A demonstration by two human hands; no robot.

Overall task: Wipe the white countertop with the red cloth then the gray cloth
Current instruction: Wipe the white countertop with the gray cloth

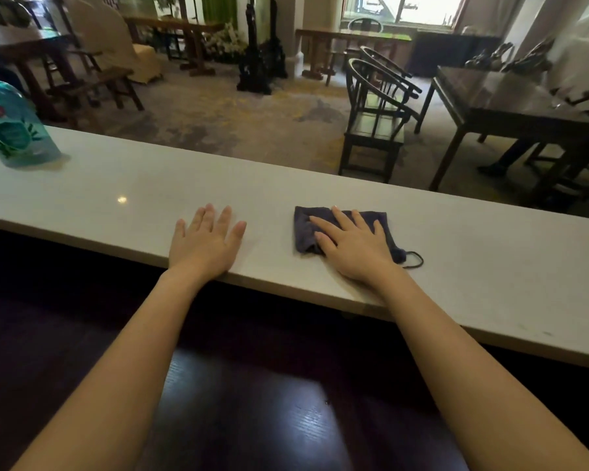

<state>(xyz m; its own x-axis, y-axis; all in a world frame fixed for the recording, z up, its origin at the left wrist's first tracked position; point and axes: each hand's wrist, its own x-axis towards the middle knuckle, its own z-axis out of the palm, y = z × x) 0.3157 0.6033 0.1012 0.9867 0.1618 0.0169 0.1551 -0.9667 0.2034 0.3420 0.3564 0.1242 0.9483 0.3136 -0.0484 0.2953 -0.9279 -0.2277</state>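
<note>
Right hand (356, 248) lies flat, fingers spread, on gray cloth (306, 229), frame centre. Left hand (203, 241) flat, spread, on bare desk (116, 185).

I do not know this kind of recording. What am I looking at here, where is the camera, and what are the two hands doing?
There is no machine here: a person wears one wide-angle camera on the head, so you look forward and down along their bare arms. In front runs a long white stone countertop. The left hand lies flat and open on the bare surface and holds nothing. The right hand presses flat on a folded dark gray cloth, which has a small cord loop at its right corner; it looks placed for wiping. At far left stands a teal plastic bottle. No red cloth is in view. Behind the countertop is a room with dark wooden chairs and tables.
</note>
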